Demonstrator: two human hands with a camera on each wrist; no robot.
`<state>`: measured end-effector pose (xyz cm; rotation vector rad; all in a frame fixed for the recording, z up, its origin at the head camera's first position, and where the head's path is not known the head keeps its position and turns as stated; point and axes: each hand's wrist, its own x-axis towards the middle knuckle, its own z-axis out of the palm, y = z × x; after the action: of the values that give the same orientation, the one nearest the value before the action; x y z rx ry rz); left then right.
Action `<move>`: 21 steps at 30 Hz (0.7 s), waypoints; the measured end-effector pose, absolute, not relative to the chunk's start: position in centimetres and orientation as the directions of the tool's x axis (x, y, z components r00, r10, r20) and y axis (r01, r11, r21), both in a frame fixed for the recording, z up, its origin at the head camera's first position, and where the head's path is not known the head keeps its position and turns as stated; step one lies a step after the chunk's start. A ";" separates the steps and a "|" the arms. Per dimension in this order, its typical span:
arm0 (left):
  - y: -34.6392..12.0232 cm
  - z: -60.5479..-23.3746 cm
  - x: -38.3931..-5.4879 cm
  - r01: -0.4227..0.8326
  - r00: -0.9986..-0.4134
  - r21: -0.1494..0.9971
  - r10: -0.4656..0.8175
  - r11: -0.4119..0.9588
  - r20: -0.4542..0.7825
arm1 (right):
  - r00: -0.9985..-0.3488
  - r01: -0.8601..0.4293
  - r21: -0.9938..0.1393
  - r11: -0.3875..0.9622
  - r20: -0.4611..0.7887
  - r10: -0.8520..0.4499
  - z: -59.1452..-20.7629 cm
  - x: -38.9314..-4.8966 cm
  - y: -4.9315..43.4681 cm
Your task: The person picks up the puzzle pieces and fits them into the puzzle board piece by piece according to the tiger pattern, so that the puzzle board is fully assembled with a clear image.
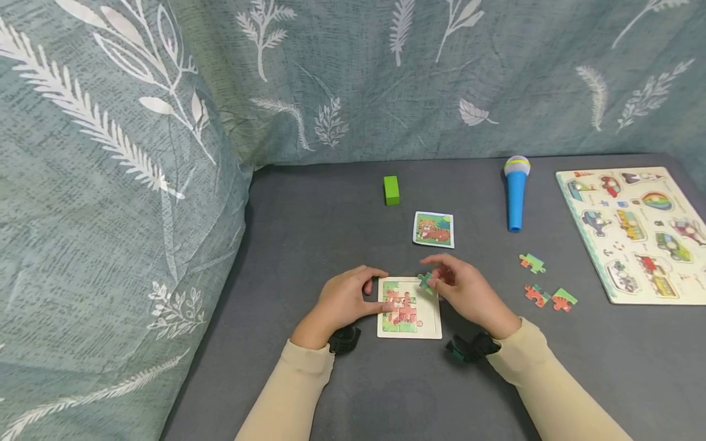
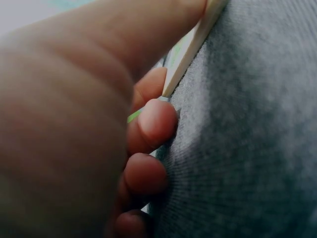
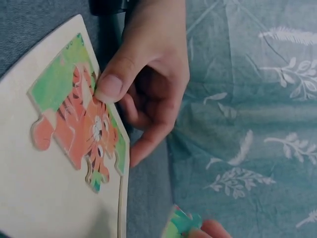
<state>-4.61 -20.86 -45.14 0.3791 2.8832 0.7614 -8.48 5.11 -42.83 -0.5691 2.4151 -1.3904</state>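
A square wooden puzzle board (image 1: 431, 320) lies in front of me, its left part filled with joined tiger pieces (image 1: 402, 309). My left hand (image 1: 343, 300) holds the board at its left side, thumb on the tiger pieces and index finger at the far left corner. In the left wrist view the other fingers (image 2: 146, 173) are curled beside the board's edge. My right hand (image 1: 469, 291) pinches a green puzzle piece (image 1: 425, 283) above the board's far right corner. The right wrist view shows that piece (image 3: 176, 225) at the bottom, with fingertips behind it.
Beyond the board lies a tiger picture card (image 1: 434, 229), with a green block (image 1: 391, 190) behind it. Several loose pieces (image 1: 532, 263) lie to the right. Farther off are a blue toy microphone (image 1: 515, 196) and a large vehicle puzzle board (image 1: 640, 239).
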 end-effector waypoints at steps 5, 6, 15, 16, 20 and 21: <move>-20.7 -45.2 -4.6 0.211 -0.959 0.503 0.278 0.838 -0.060 | -0.886 -0.158 -0.882 0.444 -0.072 -0.459 -43.0 -8.7 4.6; -20.7 -45.2 -4.6 0.213 -0.958 0.504 0.279 0.837 -0.058 | -0.890 -0.145 -0.885 0.443 -0.079 -0.449 -43.0 -8.7 4.5; -20.7 -45.3 -4.7 0.218 -0.958 0.510 0.281 0.832 -0.048 | -0.901 -0.307 -0.771 0.557 0.046 -0.432 -43.3 -8.4 3.9; -20.8 -45.3 -4.7 0.218 -0.958 0.511 0.281 0.832 -0.048 | -0.896 -0.325 -0.759 0.565 0.057 -0.440 -43.4 -8.3 3.8; -20.9 -45.3 -4.7 0.225 -0.957 0.508 0.286 0.831 -0.044 | -0.891 -0.293 -0.784 0.547 0.017 -0.454 -43.6 -8.3 3.7; -20.9 -45.3 -4.7 0.227 -0.957 0.506 0.287 0.832 -0.043 | -0.889 -0.281 -0.792 0.542 0.001 -0.458 -43.6 -8.4 3.7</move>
<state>-4.71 -20.87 -45.33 0.4069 2.8943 0.7779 -8.42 3.72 -43.58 -0.6249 2.5722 -1.2659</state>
